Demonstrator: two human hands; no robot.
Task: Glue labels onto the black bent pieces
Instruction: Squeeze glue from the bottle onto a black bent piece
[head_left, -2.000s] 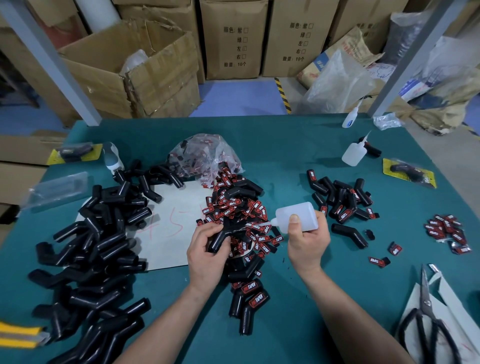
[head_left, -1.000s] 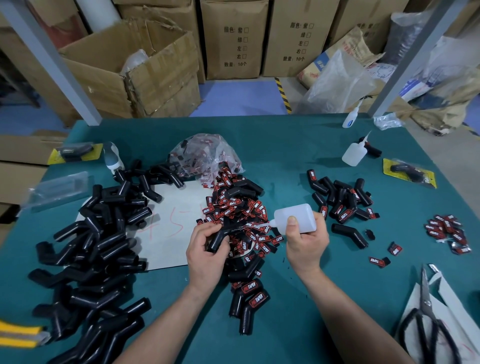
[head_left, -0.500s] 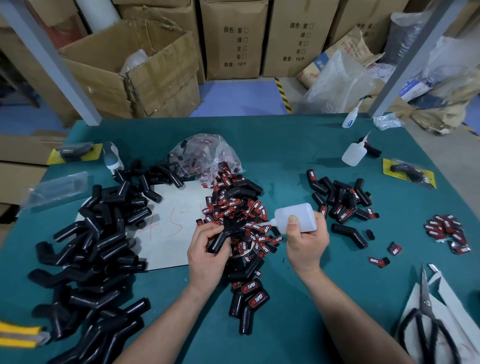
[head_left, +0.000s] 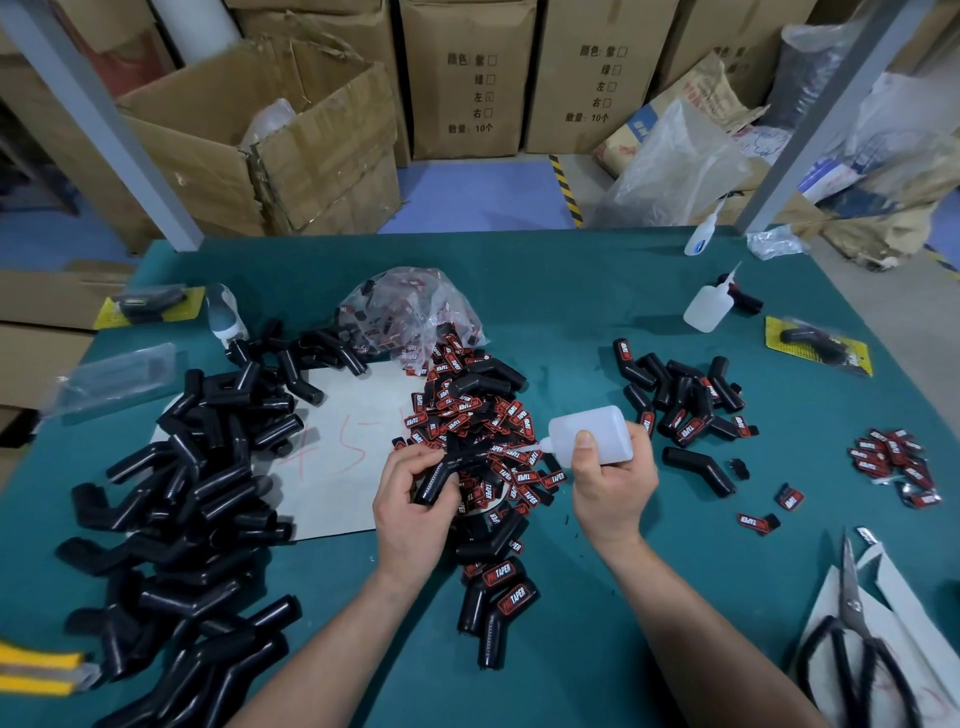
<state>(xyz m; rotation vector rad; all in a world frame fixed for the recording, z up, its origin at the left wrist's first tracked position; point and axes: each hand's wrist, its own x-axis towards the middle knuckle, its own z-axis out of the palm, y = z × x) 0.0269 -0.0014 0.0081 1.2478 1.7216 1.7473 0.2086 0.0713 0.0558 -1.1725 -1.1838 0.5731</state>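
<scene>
My left hand (head_left: 413, 512) grips a black bent piece (head_left: 451, 466) over the middle of the green table (head_left: 571, 312). My right hand (head_left: 613, 486) holds a white glue bottle (head_left: 597, 431) on its side, its nozzle pointing left at the piece's upper arm. Under both hands lies a heap of red and black labels (head_left: 467, 415). A big pile of unlabelled black bent pieces (head_left: 192, 493) fills the left side. Labelled pieces (head_left: 680, 395) lie in a group at the right, and others (head_left: 498, 597) lie near my left wrist.
A plastic bag of labels (head_left: 410, 312) sits behind the heap. Two spare glue bottles (head_left: 706, 306) stand at the back right. A small label pile (head_left: 893, 462) and scissors (head_left: 852, 654) lie at the right. A yellow cutter (head_left: 36, 673) lies at the left edge. Cardboard boxes (head_left: 270, 140) stand behind the table.
The glue bottle has shifted slightly left toward the held piece and my left fingers have adjusted their grip. Everything else on the table has stayed put.
</scene>
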